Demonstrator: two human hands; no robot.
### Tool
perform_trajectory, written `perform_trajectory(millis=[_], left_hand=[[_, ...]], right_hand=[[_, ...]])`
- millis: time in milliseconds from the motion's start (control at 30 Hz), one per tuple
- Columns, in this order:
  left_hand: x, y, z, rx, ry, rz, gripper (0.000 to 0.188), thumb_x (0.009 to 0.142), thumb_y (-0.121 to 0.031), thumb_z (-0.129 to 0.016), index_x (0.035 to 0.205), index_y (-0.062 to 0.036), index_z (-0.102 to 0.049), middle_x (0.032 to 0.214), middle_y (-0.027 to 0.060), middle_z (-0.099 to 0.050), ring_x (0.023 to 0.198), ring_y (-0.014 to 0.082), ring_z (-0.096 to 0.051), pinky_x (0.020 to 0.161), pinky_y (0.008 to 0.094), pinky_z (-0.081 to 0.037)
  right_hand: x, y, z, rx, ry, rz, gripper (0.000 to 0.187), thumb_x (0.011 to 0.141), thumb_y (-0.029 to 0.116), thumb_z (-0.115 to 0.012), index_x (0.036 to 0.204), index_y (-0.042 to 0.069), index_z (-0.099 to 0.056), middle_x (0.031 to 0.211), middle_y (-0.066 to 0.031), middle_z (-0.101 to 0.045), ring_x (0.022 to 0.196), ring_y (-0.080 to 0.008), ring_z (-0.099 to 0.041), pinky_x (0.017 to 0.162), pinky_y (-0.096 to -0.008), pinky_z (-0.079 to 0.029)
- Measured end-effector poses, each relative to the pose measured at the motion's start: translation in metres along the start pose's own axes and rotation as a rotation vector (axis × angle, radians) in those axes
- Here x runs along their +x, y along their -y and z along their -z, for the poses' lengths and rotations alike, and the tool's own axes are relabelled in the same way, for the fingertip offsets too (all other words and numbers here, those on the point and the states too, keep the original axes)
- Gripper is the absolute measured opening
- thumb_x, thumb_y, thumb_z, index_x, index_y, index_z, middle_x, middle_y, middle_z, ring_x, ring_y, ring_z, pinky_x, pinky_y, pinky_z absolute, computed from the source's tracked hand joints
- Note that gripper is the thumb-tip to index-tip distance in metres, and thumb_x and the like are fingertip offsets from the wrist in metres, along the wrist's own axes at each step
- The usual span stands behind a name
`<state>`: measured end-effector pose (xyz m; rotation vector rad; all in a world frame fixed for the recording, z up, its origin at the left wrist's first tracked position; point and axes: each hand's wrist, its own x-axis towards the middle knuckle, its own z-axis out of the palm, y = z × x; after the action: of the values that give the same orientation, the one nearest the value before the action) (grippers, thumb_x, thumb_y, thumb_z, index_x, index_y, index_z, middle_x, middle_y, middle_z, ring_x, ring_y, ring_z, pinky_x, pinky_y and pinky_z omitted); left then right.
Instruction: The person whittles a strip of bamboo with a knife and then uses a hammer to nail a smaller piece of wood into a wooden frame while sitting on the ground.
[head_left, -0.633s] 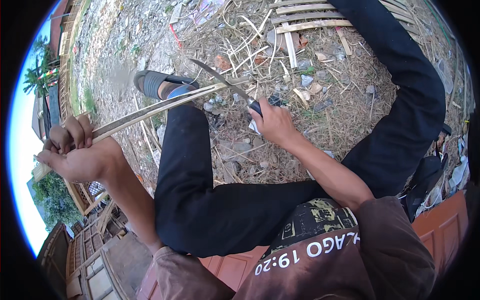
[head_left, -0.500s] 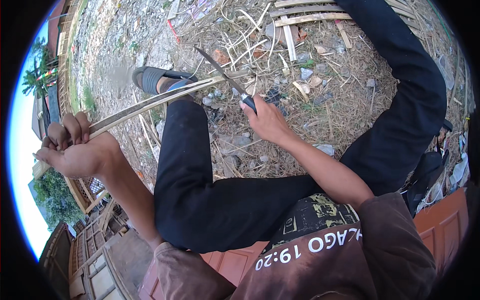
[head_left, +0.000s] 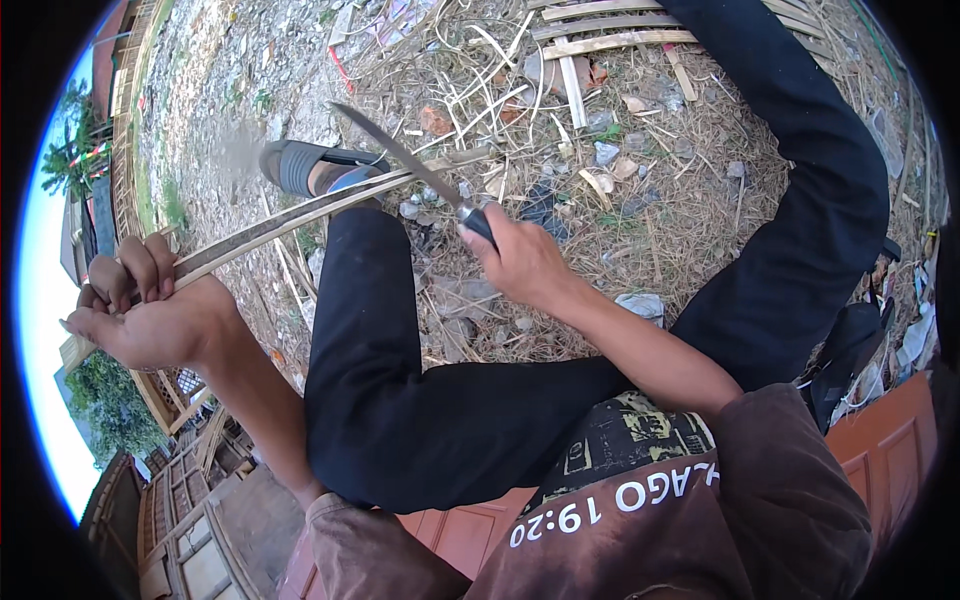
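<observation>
Strip (head_left: 285, 224) beneath knife (head_left: 416, 165); white lettering (head_left: 632, 496) on shirt (head_left: 600, 560)

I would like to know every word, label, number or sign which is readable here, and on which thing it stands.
Brown shirt: a row of white letters and numerals, upside down in this view; I leave the wording uncopied.
Dark panel on the shirt: yellowish print, too unclear to read.
Knife and wooden strip: no lettering can be made out.

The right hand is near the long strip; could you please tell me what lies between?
The head view shows the knife there, spanning from the right hand to the long strip.
</observation>
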<state>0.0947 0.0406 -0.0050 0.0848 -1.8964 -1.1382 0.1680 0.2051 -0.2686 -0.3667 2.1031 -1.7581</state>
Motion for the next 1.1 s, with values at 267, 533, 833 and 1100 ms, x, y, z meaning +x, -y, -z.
perform_trajectory(millis=[267,533,833,1100], left_hand=[[-0.002,0.001,-0.003,-0.008,0.011,-0.025,0.05,0.105,-0.048,-0.022,0.067,-0.0148,-0.023,0.057,-0.0023,-0.022,0.046,0.0094,-0.02,0.041,0.0246,-0.015],[-0.002,0.003,-0.006,-0.014,0.059,-0.02,0.048,0.105,-0.045,-0.023,0.067,-0.015,-0.023,0.058,-0.0017,-0.023,0.047,0.0096,-0.02,0.042,0.0249,-0.016],[-0.001,0.003,0.002,0.007,0.012,-0.034,0.049,0.105,-0.046,-0.022,0.067,-0.0143,-0.023,0.059,-0.0017,-0.022,0.046,0.0101,-0.02,0.042,0.0248,-0.016],[0.005,0.007,0.001,-0.013,0.057,-0.047,0.049,0.105,-0.048,-0.021,0.068,-0.0147,-0.024,0.059,-0.0019,-0.023,0.047,0.01,-0.021,0.043,0.025,-0.016]], right_hand=[[0.011,-0.012,-0.007,0.103,0.114,-0.429,0.045,0.098,0.045,-0.044,0.104,0.002,-0.055,0.081,-0.0194,-0.065,0.083,-0.0366,-0.065,0.08,-0.0491,-0.046],[0.002,0.027,0.002,0.165,0.044,-0.205,0.039,0.098,0.039,-0.051,0.094,0.0,-0.052,0.064,-0.0194,-0.06,0.062,-0.0415,-0.061,0.061,-0.05,-0.047],[0.022,-0.029,-0.007,-0.048,0.025,-0.268,0.043,0.098,0.043,-0.049,0.094,0.0,-0.052,0.065,-0.0194,-0.06,0.061,-0.038,-0.062,0.058,-0.0467,-0.047],[0.019,-0.025,0.0,0.722,0.207,-0.608,0.046,0.1,0.049,-0.044,0.089,0.004,-0.049,0.062,-0.0025,-0.047,0.054,-0.0124,-0.051,0.051,-0.0331,-0.041]])
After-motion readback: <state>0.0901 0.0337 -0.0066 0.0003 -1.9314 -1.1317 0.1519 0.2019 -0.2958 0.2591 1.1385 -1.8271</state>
